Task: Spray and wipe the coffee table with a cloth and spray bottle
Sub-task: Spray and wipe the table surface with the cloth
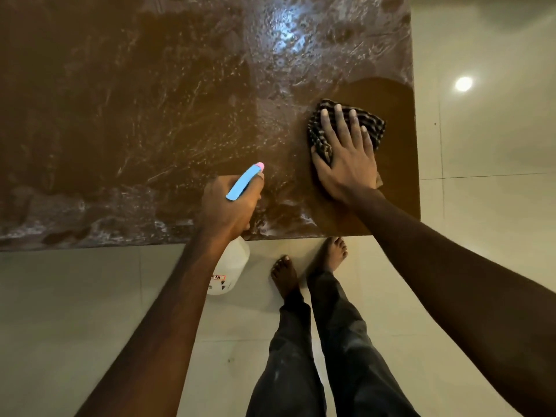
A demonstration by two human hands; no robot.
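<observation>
My right grip [346, 158] presses flat, fingers spread, on the cloth [374, 126] near the right edge of the counter [120, 115]. My left grip [224, 209] clamps the spray bottle [239, 183]. I'd wipe steady overlapping strokes into the foam.

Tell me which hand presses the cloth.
The right hand, spread flat on the checked cloth; the left hand grips the spray bottle instead.

The only lettering is on a small red-framed label [218, 278] at about seven o'clock on the white body of the spray bottle [233, 264], where dark capitals seem to end in "CIA", the rest cut off or too small to read.
</observation>
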